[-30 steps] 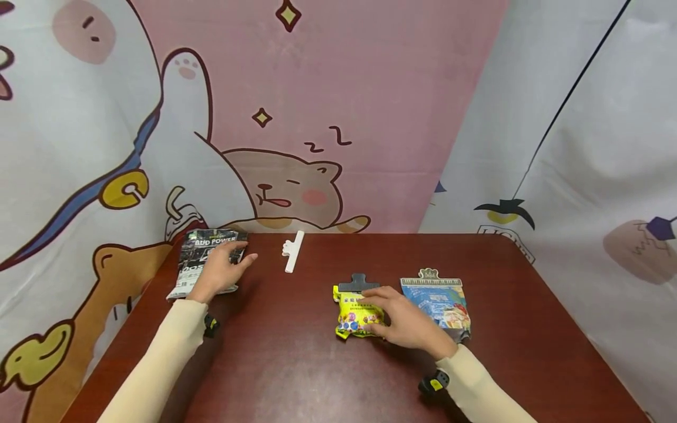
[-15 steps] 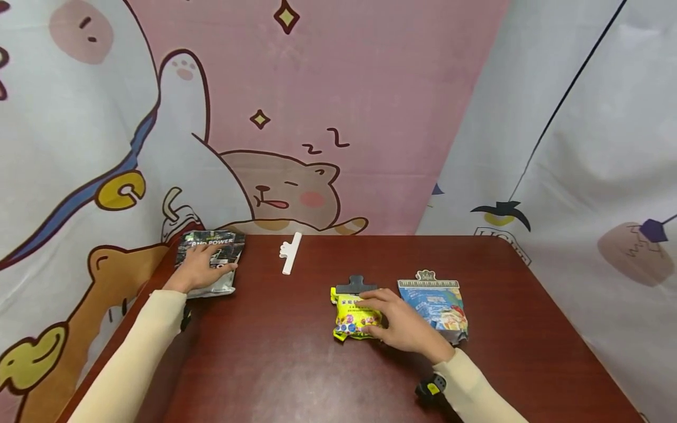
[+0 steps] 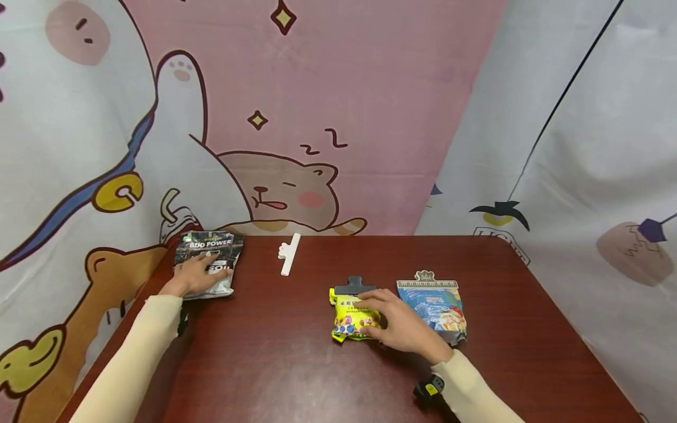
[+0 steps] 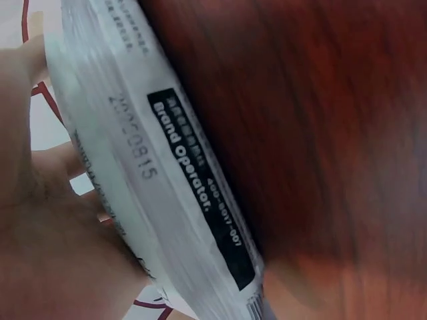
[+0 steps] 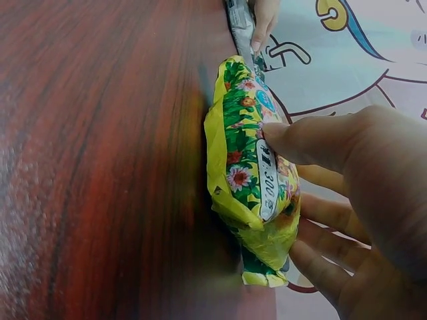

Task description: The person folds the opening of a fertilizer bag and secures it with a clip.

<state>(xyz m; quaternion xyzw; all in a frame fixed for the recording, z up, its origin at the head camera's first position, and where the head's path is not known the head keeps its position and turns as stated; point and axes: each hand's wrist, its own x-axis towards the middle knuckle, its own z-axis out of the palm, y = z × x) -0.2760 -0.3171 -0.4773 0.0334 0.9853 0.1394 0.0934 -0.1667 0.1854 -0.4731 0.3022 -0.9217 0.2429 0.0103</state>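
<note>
My left hand (image 3: 195,276) rests with spread fingers on a black and silver bag (image 3: 231,244) of soil lying at the table's back left. The left wrist view shows this bag's pale printed bottom end (image 4: 127,153) close up beside the hand. Over the right part of a small yellow flowered bag (image 3: 346,317), my right hand (image 3: 399,323) lies with fingers and thumb apart and loosely bent. A black clip (image 3: 355,286) grips that bag's top edge. In the right wrist view, the thumb touches the upper face of the yellow bag (image 5: 243,147) and the fingers are along its far side.
A white clip (image 3: 288,254) lies by itself near the table's back edge, right of the soil bag. A blue food bag (image 3: 431,302) with a piano-patterned clip (image 3: 427,283) across its top lies just right of my right hand. A cartoon-printed cloth (image 3: 370,106) hangs behind the table.
My left hand has come from above the soil bag's right side leftward and down onto the bag. The right hand stays on the yellow bag. The head view has shifted slightly.
</note>
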